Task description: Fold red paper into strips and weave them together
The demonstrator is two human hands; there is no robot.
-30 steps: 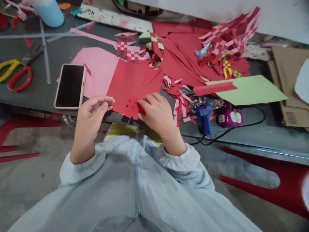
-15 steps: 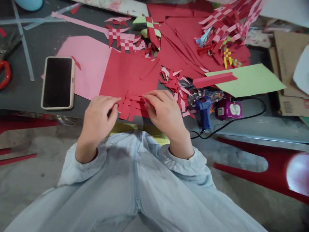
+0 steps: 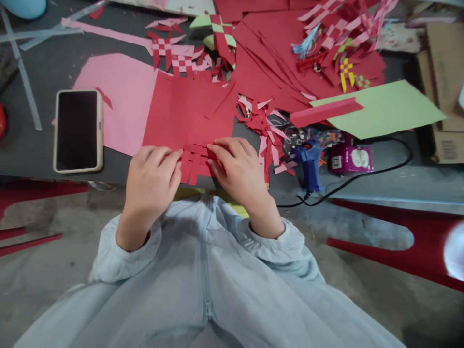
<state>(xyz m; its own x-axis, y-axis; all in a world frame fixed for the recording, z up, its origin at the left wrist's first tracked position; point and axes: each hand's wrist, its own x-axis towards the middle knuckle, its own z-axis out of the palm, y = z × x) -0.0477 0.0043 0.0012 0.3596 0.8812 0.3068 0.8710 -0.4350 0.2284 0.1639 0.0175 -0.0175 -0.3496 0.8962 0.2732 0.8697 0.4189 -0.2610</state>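
Note:
Woven red paper strips (image 3: 195, 160) lie at the table's front edge, on a large sheet of red paper (image 3: 188, 108). At their left side is my left hand (image 3: 152, 176), its fingertips pressed together on the ends of the strips. My right hand (image 3: 237, 169) pinches the strips from the right, with thumb and forefinger close together. The fingers hide both outer ends of the weave. Some strip ends hang toward me over the edge.
A phone (image 3: 79, 130) rests by pink paper (image 3: 118, 96) at left. To the right are a blue glue gun (image 3: 309, 164) with a black cord, a purple box (image 3: 351, 158) and green paper (image 3: 384, 111). Woven pieces (image 3: 162, 47) and paper scraps (image 3: 259, 116) lie farther back.
My left hand has closed in on the left side of the strips, its fingers flatter and lower. My right hand has shifted slightly left. The whole view has moved a little.

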